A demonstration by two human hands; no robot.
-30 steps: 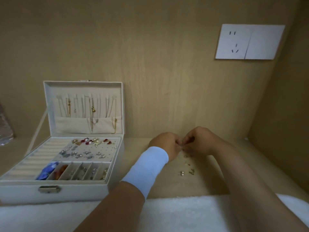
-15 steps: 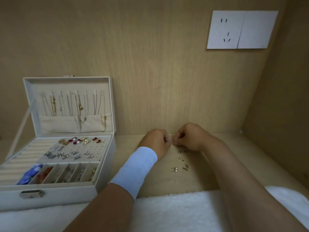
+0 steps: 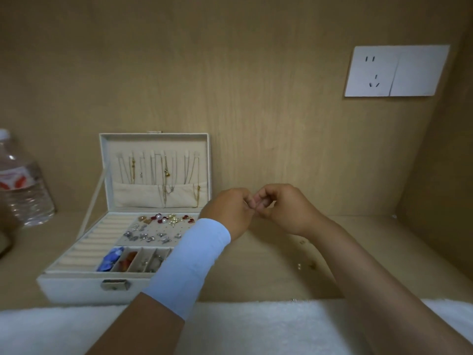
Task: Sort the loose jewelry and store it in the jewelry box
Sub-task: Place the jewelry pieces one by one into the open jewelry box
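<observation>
Two: L hand [image 3: 227, 211] & R hand [image 3: 284, 208], fingers [image 3: 258, 201] curled tip-to-tip, contents can't tell; loose earrings [image 3: 299, 266] apart, by R forearm [image 3: 358, 265].

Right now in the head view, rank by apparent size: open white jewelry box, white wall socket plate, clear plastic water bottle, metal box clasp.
1. open white jewelry box, largest
2-3. white wall socket plate and clear plastic water bottle: look alike; bottle cut by the left edge, so unranked
4. metal box clasp, smallest

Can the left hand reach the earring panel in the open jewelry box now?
Probably yes: the lid stands open and the earring panel lies close beside the left hand, nothing between. It is busy against the right hand, though.
</observation>
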